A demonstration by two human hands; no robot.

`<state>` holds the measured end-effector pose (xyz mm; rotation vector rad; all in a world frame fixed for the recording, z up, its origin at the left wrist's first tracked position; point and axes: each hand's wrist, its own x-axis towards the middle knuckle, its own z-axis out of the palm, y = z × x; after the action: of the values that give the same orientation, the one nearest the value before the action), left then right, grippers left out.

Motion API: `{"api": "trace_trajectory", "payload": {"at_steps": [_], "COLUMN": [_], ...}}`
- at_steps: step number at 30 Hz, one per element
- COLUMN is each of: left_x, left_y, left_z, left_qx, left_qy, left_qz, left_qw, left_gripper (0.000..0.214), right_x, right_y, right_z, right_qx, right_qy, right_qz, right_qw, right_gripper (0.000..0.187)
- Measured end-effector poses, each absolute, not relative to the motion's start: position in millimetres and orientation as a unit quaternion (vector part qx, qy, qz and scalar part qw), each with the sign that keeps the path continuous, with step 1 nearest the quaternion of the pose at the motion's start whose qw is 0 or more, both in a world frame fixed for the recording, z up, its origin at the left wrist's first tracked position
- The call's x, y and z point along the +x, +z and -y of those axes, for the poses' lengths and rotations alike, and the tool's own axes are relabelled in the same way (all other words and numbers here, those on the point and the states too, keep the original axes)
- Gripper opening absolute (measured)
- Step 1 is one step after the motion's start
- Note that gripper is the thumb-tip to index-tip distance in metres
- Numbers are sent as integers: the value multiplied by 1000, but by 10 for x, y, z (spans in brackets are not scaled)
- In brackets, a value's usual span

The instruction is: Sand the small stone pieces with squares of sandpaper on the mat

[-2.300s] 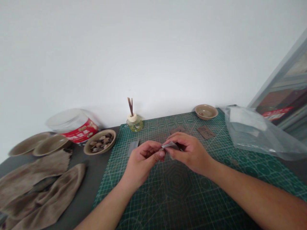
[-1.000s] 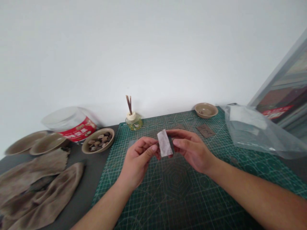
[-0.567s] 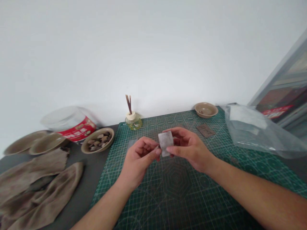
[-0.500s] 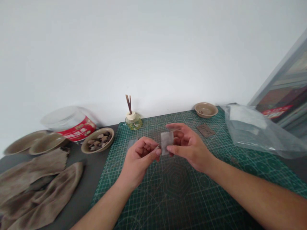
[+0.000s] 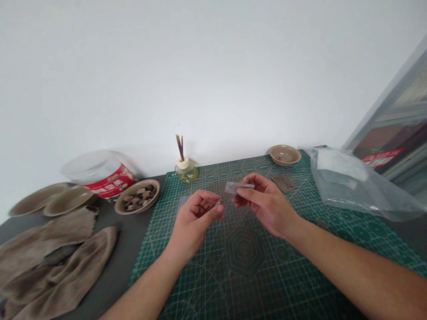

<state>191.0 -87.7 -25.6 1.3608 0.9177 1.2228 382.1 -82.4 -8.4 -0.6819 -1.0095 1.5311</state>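
Here we are, well left of the green cutting mat (image 5: 200,280): tan bowls (image 5: 30,202) and a crumpled brown cloth (image 5: 83,271) on the dark worktop (image 5: 110,284), with a red-labelled tub (image 5: 111,182) nearer the mat. Just beside the mat's left edge, a bowl of brown pieces (image 5: 117,207)! On the mat's back-left corner stands a reed diffuser (image 5: 187,172). Over the mat's middle, the left hand (image 5: 196,218) has thumb and forefinger pinched on a small piece (image 5: 219,202), mostly hidden. Right beside it, also above the mat, a grey sheet (image 5: 233,187), clamped by the right hand (image 5: 265,204)! Behind that, a marked brown card (image 5: 284,183) lies on the mat; a shallow bowl (image 5: 291,155) sits at its back edge, a clear plastic bag (image 5: 347,191) across its right side.
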Motion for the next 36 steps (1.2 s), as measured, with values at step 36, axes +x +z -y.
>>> {"api": "trace_trajectory", "payload": {"at_steps": [36], "left_x": [1824], "left_y": [-209], "left_z": [893], "left_qx": [738], "left_qy": [442], "left_qz": [-441], "left_qw": [258], "left_gripper": [20], "right_x": [3874], "right_y": [-145], "right_z": [850], "right_qx": [-322], "right_qy": [141], "right_qz": [819], "right_qw": [453], "right_gripper": [17]}}
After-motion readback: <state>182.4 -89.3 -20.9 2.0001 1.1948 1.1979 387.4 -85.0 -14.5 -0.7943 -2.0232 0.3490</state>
